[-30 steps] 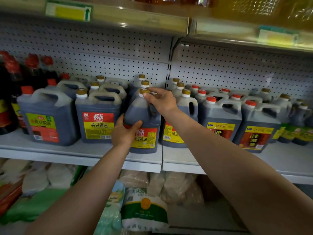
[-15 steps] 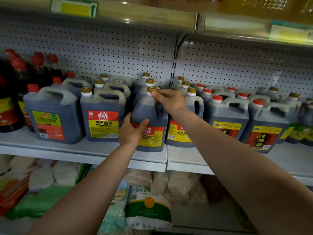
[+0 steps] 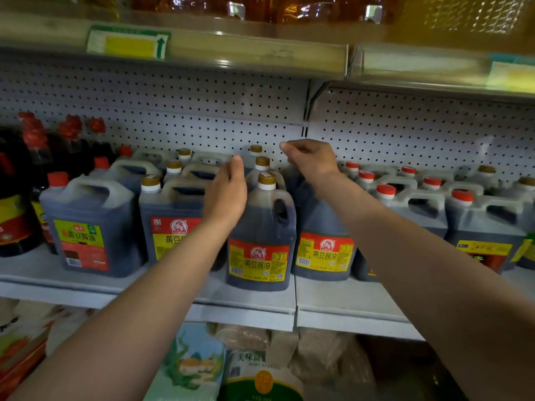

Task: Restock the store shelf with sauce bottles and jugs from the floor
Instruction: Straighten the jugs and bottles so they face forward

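Both hands have just let go: the left hand (image 3: 227, 195) is flat-fingered, the right hand (image 3: 311, 160) loosely curled and empty, leaving the jug (image 3: 260, 235) standing on the shelf (image 3: 252, 311), near edge, placed.

1. My left arm (image 3: 179, 256) hides part of one jug's label (image 3: 168, 238).
2. My right hand (image 3: 312, 160) looks blurry, so I can't tell its fingers.
3. The top shelf's bottles (image 3: 260, 7) are cut off.
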{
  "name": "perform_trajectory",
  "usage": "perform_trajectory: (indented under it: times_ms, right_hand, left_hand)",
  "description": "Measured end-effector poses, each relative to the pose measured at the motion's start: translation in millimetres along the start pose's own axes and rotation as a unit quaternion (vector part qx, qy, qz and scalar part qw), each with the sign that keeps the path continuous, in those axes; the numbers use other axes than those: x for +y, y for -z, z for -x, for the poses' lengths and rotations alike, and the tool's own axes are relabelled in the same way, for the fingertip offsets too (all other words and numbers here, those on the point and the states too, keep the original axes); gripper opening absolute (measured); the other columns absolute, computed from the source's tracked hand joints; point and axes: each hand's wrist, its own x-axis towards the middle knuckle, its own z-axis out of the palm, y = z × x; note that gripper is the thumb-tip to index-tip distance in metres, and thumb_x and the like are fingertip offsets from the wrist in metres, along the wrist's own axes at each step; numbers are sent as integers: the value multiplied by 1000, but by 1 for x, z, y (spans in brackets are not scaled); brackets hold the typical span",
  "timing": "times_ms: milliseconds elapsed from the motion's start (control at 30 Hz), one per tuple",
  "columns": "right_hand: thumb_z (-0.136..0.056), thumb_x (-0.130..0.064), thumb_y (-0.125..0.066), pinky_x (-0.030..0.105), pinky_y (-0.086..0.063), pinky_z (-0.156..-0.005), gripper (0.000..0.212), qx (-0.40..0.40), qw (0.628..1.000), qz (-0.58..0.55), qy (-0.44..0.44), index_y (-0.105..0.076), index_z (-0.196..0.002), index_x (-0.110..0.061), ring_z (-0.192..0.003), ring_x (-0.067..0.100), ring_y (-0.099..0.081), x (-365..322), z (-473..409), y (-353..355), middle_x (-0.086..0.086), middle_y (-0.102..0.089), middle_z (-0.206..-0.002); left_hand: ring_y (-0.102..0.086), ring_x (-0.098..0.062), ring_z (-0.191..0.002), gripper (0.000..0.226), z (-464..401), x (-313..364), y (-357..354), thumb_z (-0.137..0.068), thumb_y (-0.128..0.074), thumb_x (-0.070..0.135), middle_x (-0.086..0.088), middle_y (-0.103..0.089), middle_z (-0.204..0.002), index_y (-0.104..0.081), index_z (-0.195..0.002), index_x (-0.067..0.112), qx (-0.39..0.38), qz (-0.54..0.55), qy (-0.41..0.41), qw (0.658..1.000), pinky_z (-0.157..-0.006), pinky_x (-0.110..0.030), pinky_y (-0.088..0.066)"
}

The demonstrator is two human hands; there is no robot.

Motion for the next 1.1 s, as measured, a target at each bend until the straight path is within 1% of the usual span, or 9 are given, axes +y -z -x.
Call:
perform_trajectory:
  times_ms: [167, 267, 400, 567, 700, 833, 900, 967, 1100]
  right_hand:
    - [-92, -45, -70, 29, -48, -99, 42, -106, 991, 73, -29, -71, -123, -18, -113, 15, -61, 8, -26, -23, -2, -69, -122]
    - [-93, -41, -71, 22, -43, -87, 37, -162, 983, 85, -31, -72, -121, -18, -103, 10, -57, 16, -43, -32, -3, -67, -116]
    - [-87, -37, -78, 21, -48, -89, 34, -185, 979, 87, -8, -76, -115, -18, -108, 13, -63, 27, -64, -42, 1, -70, -122]
    - [-84, -37, -81, 22, -52, -89, 33, -201, 975, 92, -9, -77, -111, -19, -95, 5, -67, 29, -77, -40, 0, -74, -114]
    - [-85, -32, -81, 16, -51, -75, 31, -200, 975, 87, -38, -76, -113, -20, -88, 1, -64, 28, -81, -34, -6, -71, -101]
    - [-85, -29, -81, 10, -48, -73, 31, -191, 976, 97, -23, -76, -114, -18, -88, -3, -64, 30, -80, -33, -8, -72, -100]
    - [-85, -28, -82, 12, -52, -79, 30, -181, 979, 95, -21, -77, -112, -18, -91, -1, -66, 31, -79, -34, -7, -74, -103]
    - [-86, -28, -80, 13, -54, -81, 28, -173, 980, 97, -21, -77, -112, -18, -94, 2, -68, 32, -80, -35, -7, -74, -103]
    - [-90, -29, -76, 9, -46, -74, 29, -160, 979, 126, -15, -75, -117, -18, -97, 4, -66, 31, -82, -39, -5, -73, -110]
  left_hand:
    - [-30, -30, -146, 79, -48, -1, -21, -96, -14, 72, -13, -31, -160, -40, -151, 22, -124, 0, 109, 986, -115, -40, -26]
    - [-35, -27, -143, 80, -68, -17, -32, -94, -16, 75, -9, -35, -158, -46, -148, 24, -153, 41, 153, 976, -111, -37, -29]
    - [-40, -24, -140, 87, -87, -33, -42, -86, -19, 84, -4, -39, -156, -47, -147, 28, -168, 85, 176, 966, -114, -38, -31]
    - [-57, -24, -121, 94, -92, -38, -47, -76, -22, 93, -5, -59, -137, -57, -136, 31, -204, 99, 182, 957, -108, -43, -43]
    - [-59, -24, -118, 118, -93, -34, -46, -44, -25, 103, -7, -62, -134, -62, -129, 30, -236, 87, 196, 948, -107, -44, -44]
    - [-48, -27, -132, 92, -93, -29, -44, -84, -19, 87, -10, -49, -147, -49, -144, 25, -243, 50, 186, 951, -112, -43, -37]
    - [-45, -28, -135, 88, -93, -31, -44, -88, -19, 83, -11, -45, -150, -46, -147, 23, -243, 50, 187, 950, -113, -43, -35]
    - [-48, -28, -133, 101, -90, -31, -43, -77, -20, 93, -10, -47, -150, -47, -146, 25, -256, 55, 192, 946, -113, -45, -37]
    - [-48, -28, -134, 145, -107, -56, -67, -20, -23, 112, -5, -46, -151, -49, -142, 39, -262, 106, 186, 941, -112, -50, -37]
